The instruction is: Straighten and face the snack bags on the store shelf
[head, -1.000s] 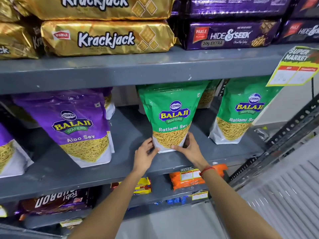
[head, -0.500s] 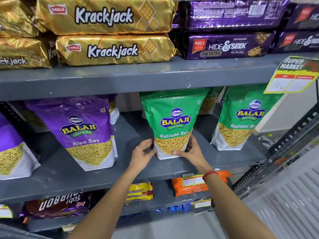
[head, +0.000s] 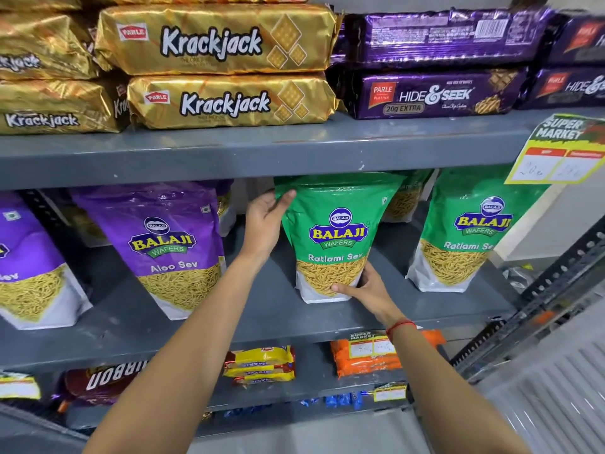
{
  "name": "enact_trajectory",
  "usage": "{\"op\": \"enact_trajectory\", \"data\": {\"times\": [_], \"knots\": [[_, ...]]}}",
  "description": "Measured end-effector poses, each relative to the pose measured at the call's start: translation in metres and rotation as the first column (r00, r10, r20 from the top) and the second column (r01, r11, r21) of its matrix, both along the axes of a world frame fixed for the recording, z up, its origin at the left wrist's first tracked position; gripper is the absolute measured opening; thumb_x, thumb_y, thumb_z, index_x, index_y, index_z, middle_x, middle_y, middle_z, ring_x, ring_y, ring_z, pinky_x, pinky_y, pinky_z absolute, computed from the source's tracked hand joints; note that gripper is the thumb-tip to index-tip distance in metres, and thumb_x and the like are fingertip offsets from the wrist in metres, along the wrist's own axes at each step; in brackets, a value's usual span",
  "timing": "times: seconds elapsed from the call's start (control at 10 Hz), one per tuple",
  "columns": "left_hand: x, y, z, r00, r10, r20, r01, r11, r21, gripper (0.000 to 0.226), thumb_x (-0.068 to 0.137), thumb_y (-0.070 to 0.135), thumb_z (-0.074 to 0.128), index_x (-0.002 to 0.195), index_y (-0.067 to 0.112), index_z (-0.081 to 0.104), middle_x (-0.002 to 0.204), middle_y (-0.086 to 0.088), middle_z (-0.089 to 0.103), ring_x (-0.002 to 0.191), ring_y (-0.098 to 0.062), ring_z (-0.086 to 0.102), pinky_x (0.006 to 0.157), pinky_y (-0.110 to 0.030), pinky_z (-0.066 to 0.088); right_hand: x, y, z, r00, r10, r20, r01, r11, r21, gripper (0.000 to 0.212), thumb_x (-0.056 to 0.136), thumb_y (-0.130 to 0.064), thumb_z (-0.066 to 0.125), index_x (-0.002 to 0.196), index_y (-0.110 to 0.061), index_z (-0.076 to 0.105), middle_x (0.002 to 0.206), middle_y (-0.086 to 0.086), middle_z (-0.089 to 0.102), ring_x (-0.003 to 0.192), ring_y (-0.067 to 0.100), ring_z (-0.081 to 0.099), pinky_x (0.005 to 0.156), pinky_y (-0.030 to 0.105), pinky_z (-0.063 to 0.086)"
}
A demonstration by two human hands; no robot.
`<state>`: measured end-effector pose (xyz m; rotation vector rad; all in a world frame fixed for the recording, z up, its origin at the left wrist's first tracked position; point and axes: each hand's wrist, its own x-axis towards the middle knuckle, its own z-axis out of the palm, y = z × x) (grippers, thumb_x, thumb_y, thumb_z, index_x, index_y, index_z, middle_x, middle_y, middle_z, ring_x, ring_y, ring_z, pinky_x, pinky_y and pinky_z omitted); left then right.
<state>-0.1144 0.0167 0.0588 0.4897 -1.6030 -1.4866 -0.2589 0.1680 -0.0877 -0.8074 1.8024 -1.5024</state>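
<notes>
Fingers (head: 340,287) grip green bag (head: 337,237) on grey shelf (head: 268,309).

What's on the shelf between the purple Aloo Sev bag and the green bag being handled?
In the head view, only the left hand and forearm cross that gap between the purple Aloo Sev bag and the green bag; under them the grey shelf is bare.

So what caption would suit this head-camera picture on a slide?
Left hand at the top and right hand at the base steady a green sev bag upright on the shelf.
</notes>
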Motion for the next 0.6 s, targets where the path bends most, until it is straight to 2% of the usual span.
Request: {"op": "enact_trajectory", "data": {"times": [0.1, 0.2, 0.3, 0.4, 0.5, 0.6], "knots": [[0.0, -0.003, -0.001, 1.0, -0.012, -0.003, 0.012, 1.0, 0.017, 0.016, 0.089, 0.004, 0.053, 0.099, 0.008, 0.065, 0.079, 0.019, 0.074, 0.079, 0.001, 0.068, 0.075, -0.015, 0.053, 0.002, 0.001, 0.0, 1.0, -0.002, 0.002, 0.002, 1.0, -0.007, 0.074, 0.059, -0.03, 0.087, 0.123, -0.025, 0.05, 0.122, -0.002, 0.065, 0.113, 0.013, 0.06, 0.089, 0.025, 0.051], [0.004, -0.002, 0.001, 0.999, -0.054, 0.0, 0.054, 0.998, 0.044, 0.016, 0.089, 0.008, 0.054, 0.093, 0.017, 0.066, 0.084, 0.015, 0.075, 0.083, -0.003, 0.068, 0.081, -0.021, 0.054, 0.002, 0.001, 0.001, 1.0, 0.002, -0.002, -0.002, 1.0, 0.011, 0.07, 0.064, -0.026, 0.086, 0.123, -0.024, 0.049, 0.123, -0.001, 0.064, 0.113, 0.013, 0.059, 0.088, 0.023, 0.05], [0.008, 0.0, -0.01, 0.995, -0.095, 0.034, 0.091, 0.989, 0.114, 0.014, 0.089, 0.011, 0.056, 0.097, 0.021, 0.061, 0.099, 0.009, 0.071, 0.092, -0.004, 0.066, 0.09, -0.028, 0.051, 0.002, 0.001, 0.0, 1.0, -0.001, -0.005, 0.001, 1.0, 0.028, 0.069, 0.064, -0.027, 0.085, 0.123, -0.023, 0.048, 0.123, -0.001, 0.063, 0.114, 0.014, 0.059, 0.091, 0.027, 0.05], [0.019, 0.01, -0.038, 0.983, -0.088, 0.162, 0.053, 0.977, 0.207, 0.018, 0.087, 0.014, 0.059, 0.102, 0.025, 0.056, 0.105, 0.009, 0.063, 0.088, 0.008, 0.063, 0.085, -0.02, 0.049, 0.007, 0.007, 0.003, 0.998, -0.039, -0.041, 0.041, 0.998, 0.05, 0.066, 0.067, -0.024, 0.084, 0.12, -0.023, 0.046, 0.12, -0.003, 0.06, 0.112, 0.015, 0.057, 0.093, 0.029, 0.048], [0.034, 0.024, -0.077, 0.932, -0.073, 0.356, -0.03, 0.96, 0.277, 0.041, 0.084, 0.016, 0.063, 0.123, 0.011, 0.052, 0.12, -0.006, 0.059, 0.103, -0.009, 0.057, 0.097, -0.03, 0.045, 0.011, 0.013, 0.004, 0.994, -0.085, -0.066, 0.089, 0.995, 0.048, 0.065, 0.068, -0.024, 0.083, 0.121, -0.024, 0.045, 0.119, -0.002, 0.059, 0.111, 0.015, 0.056, 0.093, 0.029, 0.046], [0.052, 0.035, -0.1, 0.846, -0.05, 0.531, -0.07, 0.976, 0.204, 0.042, 0.082, 0.017, 0.067, 0.121, 0.006, 0.055, 0.122, -0.016, 0.063, 0.101, -0.018, 0.058, 0.101, -0.041, 0.046, 0.033, 0.021, 0.015, 0.953, -0.263, -0.151, 0.259, 0.965, -0.047, 0.051, 0.07, -0.022, 0.082, 0.112, -0.021, 0.053, 0.109, -0.001, 0.062, 0.102, 0.012, 0.058, 0.092, 0.028, 0.047]]}}
